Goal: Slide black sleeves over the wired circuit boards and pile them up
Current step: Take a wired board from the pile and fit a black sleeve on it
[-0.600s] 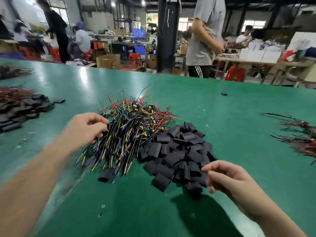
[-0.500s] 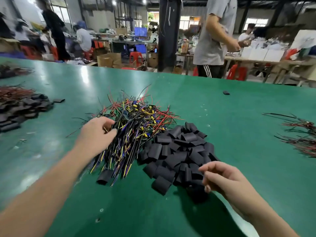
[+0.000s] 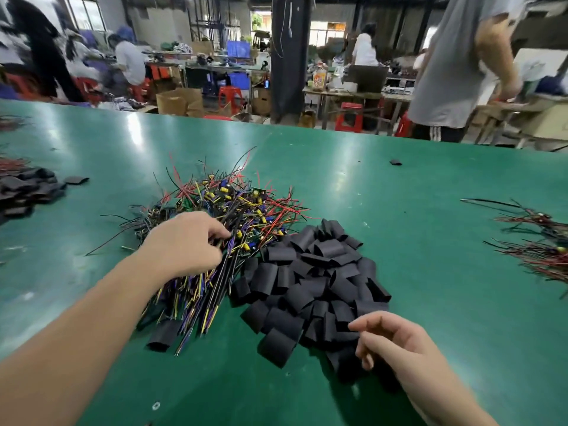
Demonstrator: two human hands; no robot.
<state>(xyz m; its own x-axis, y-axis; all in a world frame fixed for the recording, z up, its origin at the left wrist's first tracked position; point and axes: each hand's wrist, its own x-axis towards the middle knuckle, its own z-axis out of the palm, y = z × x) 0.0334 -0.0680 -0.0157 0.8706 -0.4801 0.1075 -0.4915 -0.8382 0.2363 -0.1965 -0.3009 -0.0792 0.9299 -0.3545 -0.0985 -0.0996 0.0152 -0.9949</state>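
table [image 3: 399, 229], big and green, holds it all. in the middle of it lies the heap of wired circuit boards [image 3: 239, 207], all tangled, with red, yellow and black wires sticking out. touching it on the right is the pile of black sleeves [image 3: 313, 272]. the left hand [image 3: 184, 244] is in the near side of the board heap, with its fingers curled. its thumb and first finger seem to pinch a few wires. the right hand [image 3: 396, 342] hangs over the near edge of the sleeves, fingers loosely bent, with nothing in them that i can see. i think the step is to pick one board and one sleeve. to do it well, the left hand should pull just one bunch of wires, slowly, so the others do not come along. the right hand should take one sleeve from the edge and turn its open end to the board. the tangle gets in the way most. a person in a grey shirt [image 3: 455, 72] stands behind the table, well apart. a dark heap [image 3: 27, 189] that looks like finished ones sits far left. loose wires [image 3: 541, 241] lie far right. one sleeve [image 3: 163, 335] lies by the near wire ends, and a tiny one [image 3: 395, 162] lies alone far back.
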